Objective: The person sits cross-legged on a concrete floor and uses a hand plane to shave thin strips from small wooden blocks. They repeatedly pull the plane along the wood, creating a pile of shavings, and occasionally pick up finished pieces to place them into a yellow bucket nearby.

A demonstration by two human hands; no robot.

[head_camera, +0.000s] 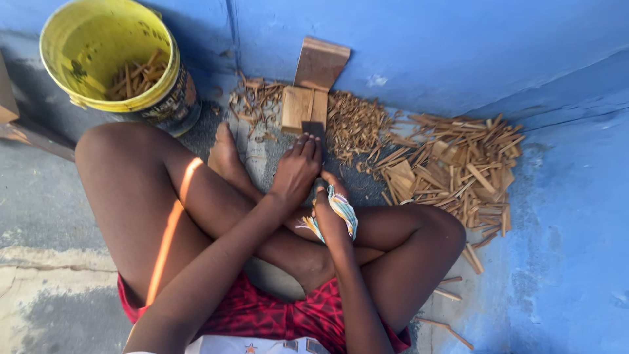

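My left hand (296,172) lies flat, fingers together, tips touching a small dark wood piece (313,128) against the chopping block (303,108). My right hand (333,208), cloth-wrapped, grip unclear. Risk: fingertips sit close to where wood splits; 1 slip nicks them.

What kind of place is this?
Probably an outdoor work corner for splitting wood: bare concrete floor against a blue wall, a pile of wood strips, and a yellow bucket.
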